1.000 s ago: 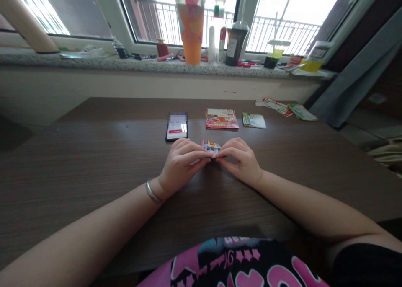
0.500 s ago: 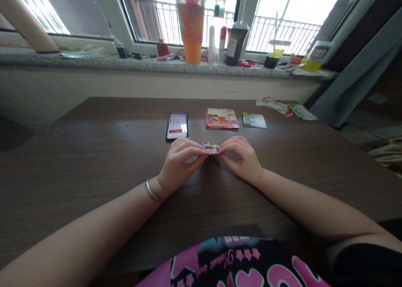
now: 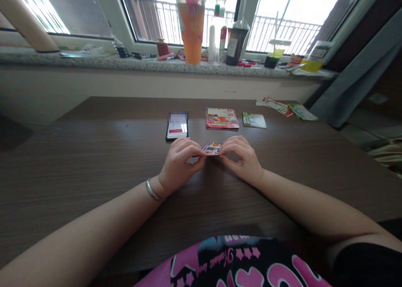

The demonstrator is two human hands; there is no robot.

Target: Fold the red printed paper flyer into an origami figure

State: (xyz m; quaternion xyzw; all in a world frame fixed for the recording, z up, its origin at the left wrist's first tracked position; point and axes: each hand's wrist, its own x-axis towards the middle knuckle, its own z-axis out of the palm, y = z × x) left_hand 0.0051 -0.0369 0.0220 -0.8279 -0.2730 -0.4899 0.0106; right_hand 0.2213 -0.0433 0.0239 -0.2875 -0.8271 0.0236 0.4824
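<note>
Between my two hands is a small, colourful printed paper [image 3: 212,148], red, yellow and purple, held just above the dark wooden table [image 3: 132,169]. My left hand [image 3: 182,159] pinches its left edge between thumb and fingers; a silver bangle circles that wrist. On the opposite edge, my right hand [image 3: 241,156] grips the paper the same way. Fingers cover both ends of it, so its full size is hidden. Just beyond my left hand lies a phone [image 3: 177,127] with a lit screen. A stack of red printed leaflets [image 3: 221,118] rests behind the held paper.
Right of the leaflets sits a small pile of green-and-white cards [image 3: 254,120]. More printed papers [image 3: 282,107] lie at the table's far right corner. Along the stone windowsill [image 3: 141,64] stand a tall orange drink cup [image 3: 192,31], a dark cup [image 3: 236,44], bottles and small items.
The held paper has shifted slightly and shows a little more of its printed face. Both hands stay nearly in place, with small finger movements along its edges.
</note>
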